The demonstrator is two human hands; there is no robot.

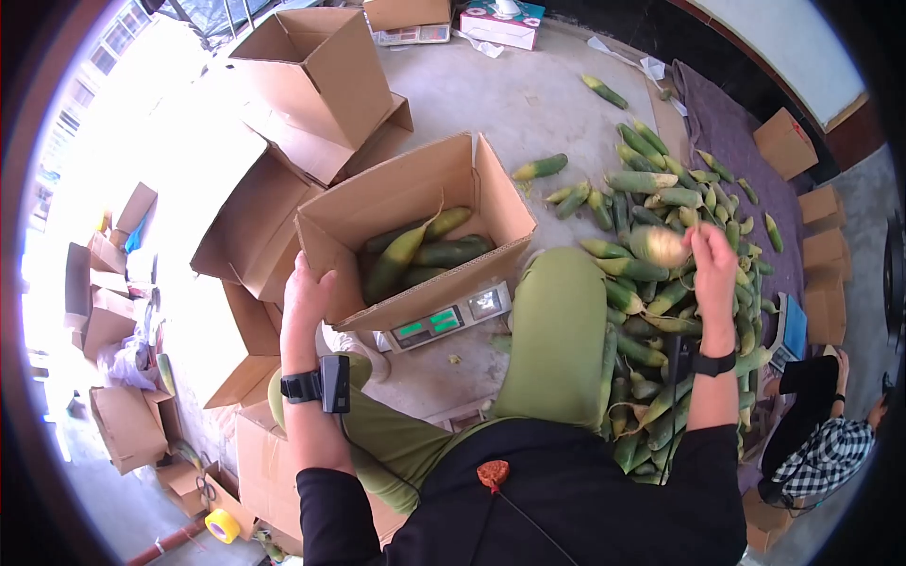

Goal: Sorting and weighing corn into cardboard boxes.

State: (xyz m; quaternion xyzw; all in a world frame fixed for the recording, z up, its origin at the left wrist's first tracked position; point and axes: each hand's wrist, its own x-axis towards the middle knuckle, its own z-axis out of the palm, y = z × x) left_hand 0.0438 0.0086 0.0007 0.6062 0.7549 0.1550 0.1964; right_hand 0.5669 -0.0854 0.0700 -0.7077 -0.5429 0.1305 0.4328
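My left hand (pixel 306 286) grips the near left side of an open cardboard box (pixel 417 164), its thumb by the wall. Inside the box lie several green radishes (pixel 400 258), one with its thin root pointing up. The box sits on a digital scale (pixel 447 317) with lit green displays. My right hand (pixel 710 258) pinches a green radish (pixel 660 246) by its thin tail end, above a large heap of green radishes (pixel 640 182) on my right. Motion blurs the held radish.
Empty cardboard boxes (pixel 311 78) stand at the far left, with another open box (pixel 255 219) nearer. Yellow tape (pixel 222 526) and scissors (pixel 205 488) are at the lower left. A tissue box (pixel 501 25) stands at the back. Another person (pixel 821 453) sits at the right near a blue-topped scale (pixel 789 332).
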